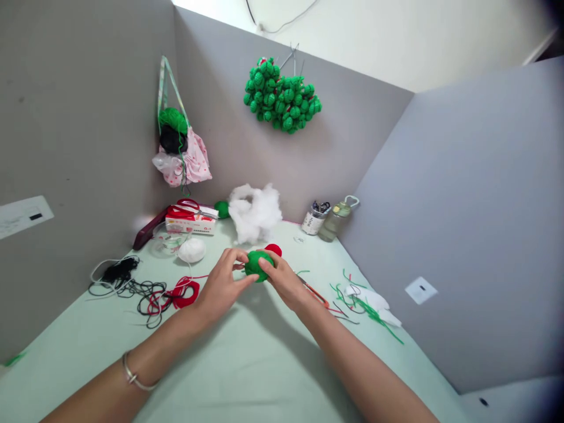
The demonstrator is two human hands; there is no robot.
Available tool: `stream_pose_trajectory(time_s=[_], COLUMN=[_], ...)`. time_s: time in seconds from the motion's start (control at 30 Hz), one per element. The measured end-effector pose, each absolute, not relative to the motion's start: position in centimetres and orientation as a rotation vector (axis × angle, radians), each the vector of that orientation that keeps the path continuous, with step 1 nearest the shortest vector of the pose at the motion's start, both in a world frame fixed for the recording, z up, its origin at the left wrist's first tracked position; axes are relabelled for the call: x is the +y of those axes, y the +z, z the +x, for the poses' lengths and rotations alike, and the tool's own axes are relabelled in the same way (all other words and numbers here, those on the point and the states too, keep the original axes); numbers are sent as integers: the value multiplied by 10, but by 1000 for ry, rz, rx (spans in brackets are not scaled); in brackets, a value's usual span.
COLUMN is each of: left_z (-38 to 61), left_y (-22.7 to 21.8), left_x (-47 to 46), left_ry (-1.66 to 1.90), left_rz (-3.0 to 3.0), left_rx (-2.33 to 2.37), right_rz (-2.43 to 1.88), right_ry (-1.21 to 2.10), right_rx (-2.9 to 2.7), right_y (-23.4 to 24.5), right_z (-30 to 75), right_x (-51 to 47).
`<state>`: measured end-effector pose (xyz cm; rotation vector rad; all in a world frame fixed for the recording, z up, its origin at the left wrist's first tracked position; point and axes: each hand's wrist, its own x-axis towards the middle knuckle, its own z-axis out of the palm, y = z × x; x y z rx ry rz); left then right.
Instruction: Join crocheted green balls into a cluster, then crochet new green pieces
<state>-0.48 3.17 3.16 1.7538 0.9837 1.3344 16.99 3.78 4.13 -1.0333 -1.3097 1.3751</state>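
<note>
Over the middle of the table, both hands hold a green crocheted ball [258,266] between them. My left hand [227,279] grips its left side, thumb below and fingers above. On the other side, my right hand [284,279] has its thumb and fingers closed round the ball. Just behind it lies a red ball [274,249], partly hidden by the right hand. An orange-handled tool [316,295] rests on the table beside my right wrist. Red yarn [185,294] lies in a loose coil left of my left hand.
White stuffing [255,212] is heaped at the back. Red-handled scissors [185,208] lie on a box [189,224]. Black yarn [121,271] is tangled at left; green yarn scraps [372,311] lie right. A pen cup [313,220] and bottle [337,220] stand near the back partition [273,158].
</note>
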Motion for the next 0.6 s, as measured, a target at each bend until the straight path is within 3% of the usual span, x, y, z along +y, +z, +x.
stream_pose_trajectory(time_s=[0.33, 0.6], left_z=[8, 6], left_y=[5, 0], left_x=[25, 18], left_ry=[1210, 1237], left_rz=[1923, 1997], left_rx=[706, 929], right_rz=[-1012, -1033], right_ry=[1505, 1625], right_rx=[-1009, -938], right_y=[24, 12], right_z=[187, 177], right_x=[6, 8])
